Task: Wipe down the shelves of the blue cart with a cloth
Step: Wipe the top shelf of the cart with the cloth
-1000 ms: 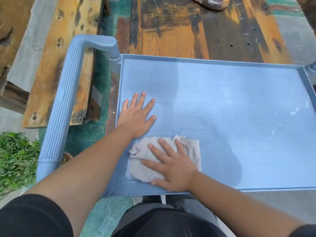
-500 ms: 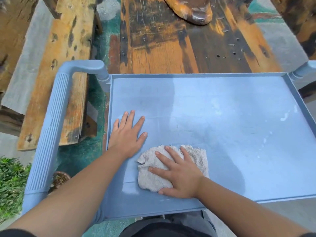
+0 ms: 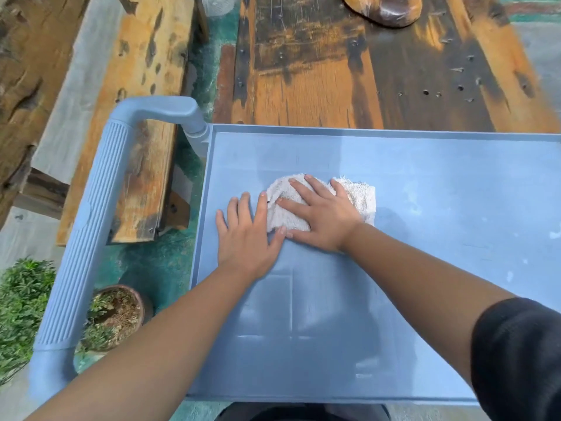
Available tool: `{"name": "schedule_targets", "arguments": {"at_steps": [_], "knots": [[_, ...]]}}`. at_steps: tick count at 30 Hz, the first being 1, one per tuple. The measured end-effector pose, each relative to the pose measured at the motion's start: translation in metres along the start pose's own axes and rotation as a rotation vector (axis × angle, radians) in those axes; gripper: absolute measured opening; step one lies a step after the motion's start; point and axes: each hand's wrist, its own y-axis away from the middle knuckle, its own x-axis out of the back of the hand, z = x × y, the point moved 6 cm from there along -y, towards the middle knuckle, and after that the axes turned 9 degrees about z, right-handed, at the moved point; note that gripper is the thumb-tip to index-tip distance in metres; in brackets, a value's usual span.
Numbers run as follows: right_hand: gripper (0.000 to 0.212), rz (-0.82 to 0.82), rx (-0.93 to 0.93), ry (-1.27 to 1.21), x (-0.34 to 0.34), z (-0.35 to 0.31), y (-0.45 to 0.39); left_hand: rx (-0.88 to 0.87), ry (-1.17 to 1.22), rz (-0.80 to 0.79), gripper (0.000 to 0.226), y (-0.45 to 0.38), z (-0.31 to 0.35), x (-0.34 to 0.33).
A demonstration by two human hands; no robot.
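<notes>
Right hand (image 3: 324, 217) lies flat, fingers spread, pressing the white cloth (image 3: 358, 197) onto the top shelf (image 3: 425, 268) of the blue cart (image 3: 303, 130), toward its left half. Left hand (image 3: 246, 235) rests open and flat on the shelf, grasping nothing, thumb touching the cloth's edge. Ribbed cart handle (image 3: 82, 250) stands at left; pale smears mark the shelf's right side.

The blue cart's top shelf (image 3: 425, 208) looks like smooth matt plastic, its handle (image 3: 88, 238) ribbed. The white cloth (image 3: 358, 196) is nubby terry. Behind the far edge, the planks (image 3: 318, 71) are rough, weathered wood.
</notes>
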Motion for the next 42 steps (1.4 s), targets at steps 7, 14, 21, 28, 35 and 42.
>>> {"name": "schedule_targets", "arguments": {"at_steps": [7,14,21,28,35,42], "knots": [[0.075,0.008,0.018,0.052,0.006,0.047,-0.065,-0.022,-0.061,-0.104,0.077,-0.002,-0.002,-0.021],[0.074,0.017,0.041,0.065,0.009,0.065,-0.090,-0.032,-0.065,-0.121,0.076,-0.003,-0.001,-0.021],[0.067,-0.014,0.007,0.061,0.006,0.044,-0.058,-0.057,-0.050,-0.108,0.078,-0.004,-0.001,-0.022],[0.065,-0.068,0.042,0.072,-0.002,-0.006,0.012,-0.019,0.062,-0.089,0.086,-0.005,-0.005,-0.017],[0.063,-0.130,0.086,0.045,-0.006,-0.066,0.098,-0.051,0.093,-0.166,0.085,-0.008,-0.009,-0.019],[0.062,-0.167,0.207,-0.013,-0.013,-0.111,0.182,-0.077,-0.012,-0.103,0.083,-0.001,-0.004,-0.019]]}}
